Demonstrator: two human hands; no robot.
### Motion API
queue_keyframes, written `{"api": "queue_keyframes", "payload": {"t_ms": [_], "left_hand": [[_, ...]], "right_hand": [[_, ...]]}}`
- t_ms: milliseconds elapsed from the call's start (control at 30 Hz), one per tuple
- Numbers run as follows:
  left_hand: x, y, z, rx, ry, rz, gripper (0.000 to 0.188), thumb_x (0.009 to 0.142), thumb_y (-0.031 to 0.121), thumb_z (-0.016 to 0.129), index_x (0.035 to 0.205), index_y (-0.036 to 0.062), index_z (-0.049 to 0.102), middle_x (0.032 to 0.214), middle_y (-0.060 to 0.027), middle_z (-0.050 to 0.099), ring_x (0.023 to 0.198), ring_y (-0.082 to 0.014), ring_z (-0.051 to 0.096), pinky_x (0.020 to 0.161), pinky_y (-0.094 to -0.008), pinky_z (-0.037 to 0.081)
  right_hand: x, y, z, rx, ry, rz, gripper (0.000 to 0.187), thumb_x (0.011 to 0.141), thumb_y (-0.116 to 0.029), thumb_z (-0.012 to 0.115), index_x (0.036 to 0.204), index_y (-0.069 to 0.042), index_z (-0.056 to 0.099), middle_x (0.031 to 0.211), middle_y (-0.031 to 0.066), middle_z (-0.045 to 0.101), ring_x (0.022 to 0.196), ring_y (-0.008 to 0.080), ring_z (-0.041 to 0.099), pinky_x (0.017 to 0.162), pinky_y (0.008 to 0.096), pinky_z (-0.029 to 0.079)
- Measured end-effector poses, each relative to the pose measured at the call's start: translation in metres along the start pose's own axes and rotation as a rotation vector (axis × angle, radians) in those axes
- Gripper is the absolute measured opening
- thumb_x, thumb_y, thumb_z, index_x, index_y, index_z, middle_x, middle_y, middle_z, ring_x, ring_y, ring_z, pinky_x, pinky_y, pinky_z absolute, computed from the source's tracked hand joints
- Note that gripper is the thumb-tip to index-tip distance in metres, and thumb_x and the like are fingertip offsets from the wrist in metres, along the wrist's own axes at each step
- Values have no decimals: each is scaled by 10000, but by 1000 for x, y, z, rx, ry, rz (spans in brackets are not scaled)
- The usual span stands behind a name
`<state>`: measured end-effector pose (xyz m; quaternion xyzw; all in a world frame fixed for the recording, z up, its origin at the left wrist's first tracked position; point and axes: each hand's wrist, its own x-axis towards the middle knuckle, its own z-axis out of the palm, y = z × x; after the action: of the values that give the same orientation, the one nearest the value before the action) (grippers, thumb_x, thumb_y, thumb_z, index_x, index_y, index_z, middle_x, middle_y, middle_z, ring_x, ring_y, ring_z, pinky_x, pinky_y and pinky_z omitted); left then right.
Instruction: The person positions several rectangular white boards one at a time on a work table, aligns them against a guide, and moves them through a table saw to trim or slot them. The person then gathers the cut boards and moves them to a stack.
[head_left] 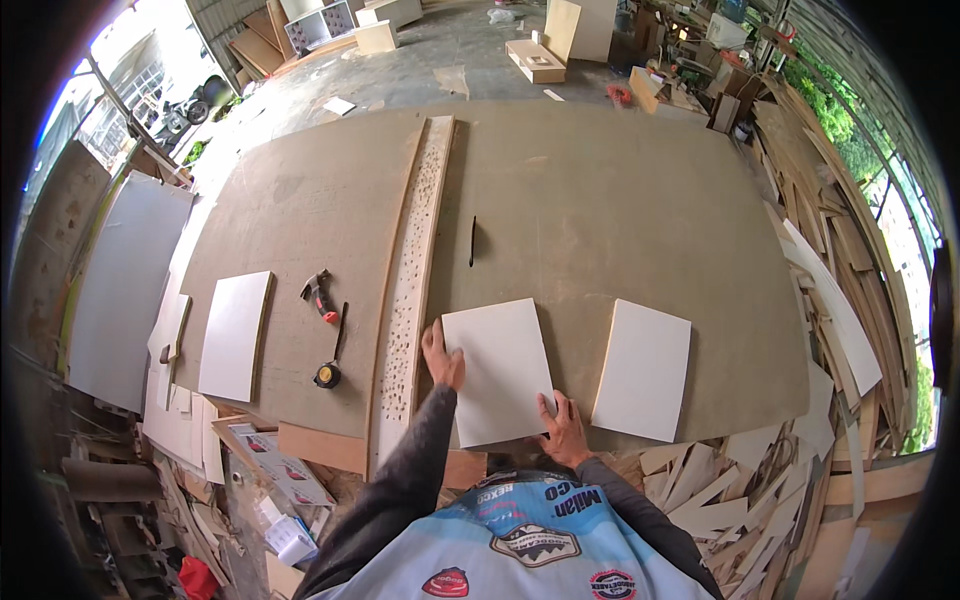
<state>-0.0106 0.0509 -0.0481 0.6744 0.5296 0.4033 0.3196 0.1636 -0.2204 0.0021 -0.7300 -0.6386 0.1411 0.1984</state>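
A white rectangular board point(497, 370) lies slightly turned at the near edge of the worktable point(640, 200). My left hand point(443, 355) grips its left edge, thumb on the top face and fingers at the side. At the lower right edge, my right hand point(566, 430) has its curled fingers on the board, partly hiding that corner. To the right sits another white board point(643, 370), apart from the first. Just left of my left hand runs a long narrow strip with a speckled, pitted face point(415, 240). Beyond the held board lies a thin black pen-like stick point(473, 241).
Left of the strip are a claw hammer point(319, 296), a tape measure point(327, 375) with a black strap, and a third white board point(235, 337). Wood offcuts point(735, 490) heap below the table's near right edge. Stacked planks point(850, 230) line the right side.
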Motion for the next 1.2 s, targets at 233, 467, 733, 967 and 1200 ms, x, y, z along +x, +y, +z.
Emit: {"api": "queue_keyframes", "payload": {"t_ms": [233,467,733,967,1200], "left_hand": [[-150,21,-81,249,-138,-230,731,778,188,720,1449,4,496,1317,-264,524,1252,-433,493,1091,-504,415],[-172,45,-127,349,-184,-329,693,820,235,713,1428,-29,511,1256,-279,564,1149,-434,573,1023,-494,465],[-158,38,-138,411,-291,-59,381,854,93,656,1222,-6,654,1017,-170,673,978,-378,622,854,-489,499],[-88,44,-139,671,-458,174,625,831,230,777,1392,50,567,1410,-173,546,1347,-353,465,1071,-529,391],[-47,-24,-112,1079,-596,480,896,915,433,715,1624,90,287,1705,-133,220,1588,-295,184,1189,-647,170]], "right_hand": [[10,-20,19,38,24,-50,930,847,-453,789,1575,-45,378,1490,267,340,1272,459,422,1111,535,374],[29,-33,32,81,71,-101,922,867,-485,763,1543,23,395,1441,273,351,1244,452,431,1087,540,379],[60,-48,49,133,78,-108,850,899,-462,733,1490,76,444,1422,325,377,1252,488,455,1096,535,397],[84,-41,48,66,85,-95,839,916,-453,708,1483,103,436,1445,385,377,1314,515,448,1152,536,370],[87,-26,32,99,23,-152,796,923,-420,705,1490,78,449,1542,375,342,1338,487,441,1150,537,370]]}}
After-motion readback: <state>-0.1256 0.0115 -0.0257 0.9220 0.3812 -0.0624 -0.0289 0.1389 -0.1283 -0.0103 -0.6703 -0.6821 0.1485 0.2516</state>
